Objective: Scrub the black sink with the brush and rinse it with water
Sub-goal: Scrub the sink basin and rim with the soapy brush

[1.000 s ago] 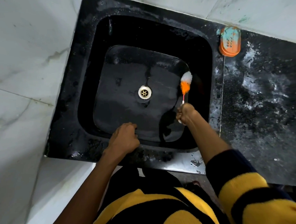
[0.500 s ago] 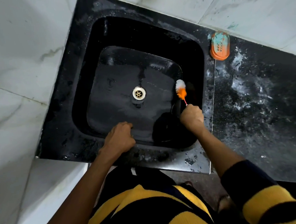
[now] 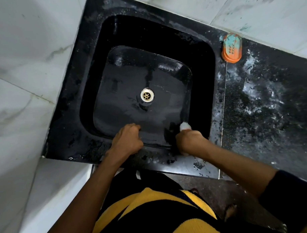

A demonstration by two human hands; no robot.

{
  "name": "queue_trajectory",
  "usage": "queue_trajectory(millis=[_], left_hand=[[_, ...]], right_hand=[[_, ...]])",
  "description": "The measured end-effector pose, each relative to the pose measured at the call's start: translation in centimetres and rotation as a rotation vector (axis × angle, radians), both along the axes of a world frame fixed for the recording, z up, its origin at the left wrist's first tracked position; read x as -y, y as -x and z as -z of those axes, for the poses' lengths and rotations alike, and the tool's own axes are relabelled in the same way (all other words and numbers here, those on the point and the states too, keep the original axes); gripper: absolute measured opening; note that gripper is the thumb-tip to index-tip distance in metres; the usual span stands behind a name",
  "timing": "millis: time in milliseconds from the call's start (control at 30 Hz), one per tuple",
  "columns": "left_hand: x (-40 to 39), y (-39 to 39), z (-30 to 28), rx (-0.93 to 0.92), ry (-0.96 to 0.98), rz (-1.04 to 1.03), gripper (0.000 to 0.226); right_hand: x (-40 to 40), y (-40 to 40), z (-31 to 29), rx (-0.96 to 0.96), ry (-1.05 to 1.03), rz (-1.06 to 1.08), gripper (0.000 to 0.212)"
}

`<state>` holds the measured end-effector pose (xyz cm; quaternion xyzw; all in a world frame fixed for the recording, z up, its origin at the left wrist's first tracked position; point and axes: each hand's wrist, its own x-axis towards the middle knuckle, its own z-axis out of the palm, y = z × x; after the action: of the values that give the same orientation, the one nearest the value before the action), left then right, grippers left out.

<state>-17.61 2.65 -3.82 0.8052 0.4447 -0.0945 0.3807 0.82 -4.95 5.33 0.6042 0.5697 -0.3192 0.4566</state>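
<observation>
The black sink (image 3: 201,66) is a wet square basin with a brass drain (image 3: 147,95) in its floor. My right hand (image 3: 190,139) grips the brush at the basin's near right corner. Only the white tip of the brush (image 3: 185,126) shows above my fist; the orange part and the handle are hidden. My left hand (image 3: 127,140) is curled over the sink's near rim, its fingers hooked over the edge.
An orange soap dish (image 3: 231,48) smeared with green sits on the counter behind the sink's right corner. The dark speckled counter (image 3: 263,102) runs off to the right, streaked with white residue. Marble wall tiles (image 3: 25,68) close in the left and back.
My right hand has pulled the brush from the sink's right wall down towards me into the near right corner, hiding most of the brush. My left hand has stayed on the rim.
</observation>
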Motion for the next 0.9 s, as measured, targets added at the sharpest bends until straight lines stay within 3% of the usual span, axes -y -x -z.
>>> queue_trajectory(millis=[167, 367, 600, 667, 767, 900], left_hand=[[-0.1, 0.1, 0.0, -0.005, 0.003, 0.006, 0.028], [-0.1, 0.0, 0.0, -0.005, 0.024, 0.014, 0.032], [-0.1, -0.1, 0.0, -0.023, 0.019, 0.013, 0.030], [-0.1, -0.2, 0.0, -0.032, 0.032, 0.010, 0.030], [-0.1, -0.4, 0.0, -0.047, 0.044, -0.004, 0.031], [-0.1, -0.3, -0.1, -0.054, 0.038, -0.014, 0.031]], right_hand=[[-0.7, -1.5, -3.8, 0.064, 0.127, 0.072, 0.029], [-3.1, -8.1, -5.0, 0.383, -0.125, -0.069, 0.033], [-4.3, -7.6, -2.8, 0.175, -0.225, -0.373, 0.027], [-3.9, -7.2, -3.2, 0.112, -0.171, -0.406, 0.026], [-3.1, -7.4, -3.6, 0.174, -0.086, -0.433, 0.029], [-5.0, -9.2, -2.8, 0.355, -0.244, -0.333, 0.029]])
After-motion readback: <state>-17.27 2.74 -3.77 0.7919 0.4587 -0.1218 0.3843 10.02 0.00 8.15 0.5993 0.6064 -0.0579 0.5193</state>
